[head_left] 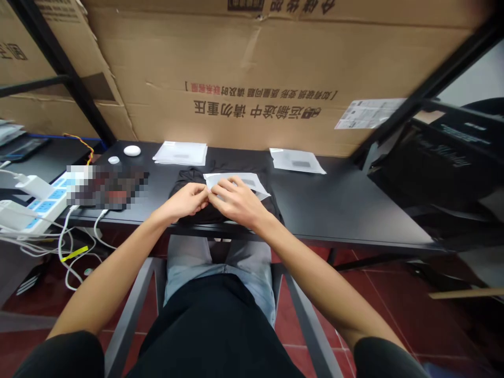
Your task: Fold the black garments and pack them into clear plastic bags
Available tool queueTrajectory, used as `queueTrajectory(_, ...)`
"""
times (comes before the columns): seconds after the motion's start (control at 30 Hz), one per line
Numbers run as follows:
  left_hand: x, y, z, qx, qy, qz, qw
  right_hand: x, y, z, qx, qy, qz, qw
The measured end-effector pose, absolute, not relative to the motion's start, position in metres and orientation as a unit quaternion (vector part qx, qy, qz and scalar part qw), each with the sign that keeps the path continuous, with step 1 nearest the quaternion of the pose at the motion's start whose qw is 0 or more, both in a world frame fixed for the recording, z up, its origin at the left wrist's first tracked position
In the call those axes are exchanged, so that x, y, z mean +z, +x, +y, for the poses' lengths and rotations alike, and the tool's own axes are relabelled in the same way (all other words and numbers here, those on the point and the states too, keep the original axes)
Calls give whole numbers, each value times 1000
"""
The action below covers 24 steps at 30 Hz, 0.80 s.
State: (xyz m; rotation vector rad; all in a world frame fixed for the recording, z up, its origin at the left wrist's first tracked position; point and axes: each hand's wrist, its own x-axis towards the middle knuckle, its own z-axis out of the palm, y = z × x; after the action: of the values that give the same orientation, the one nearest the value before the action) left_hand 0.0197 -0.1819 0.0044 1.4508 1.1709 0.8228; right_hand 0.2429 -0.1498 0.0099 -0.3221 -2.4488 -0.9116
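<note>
A translucent white packet (254, 182) with a grey patch lies over a dark cloth (187, 178) near the table's front edge. My left hand (189, 200) is closed in a pinch at the packet's left side; what its fingertips hold is too small to make out. Bent over the packet's near left part is my right hand (237, 202), its fingers curled and meeting the left fingertips. The right fingers cover part of the packet. Two similar flat items lie farther back: a white packet stack (181, 153) on the left and a white packet (297, 160) on the right.
A cardboard sheet (236, 63) stands behind the black table (334, 210). On the left are a white power strip (49, 202) with cables, a white oval case (132, 151) and a blurred-out item. Black frame bars slant down on both sides.
</note>
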Motion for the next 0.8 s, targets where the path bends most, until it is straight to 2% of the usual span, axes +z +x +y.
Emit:
queueTrajectory(0.33,12,25,-184,364,590,485,533,19,250,-156,-255,-181,-934,171)
queueTrajectory(0.6,19,17,-185,369,585,495,526,17,280,-152,-269,-218,-920,186)
queueTrajectory(0.8,26,6,-186,374,570,505,529,14,326,-150,-235,-254,-913,215)
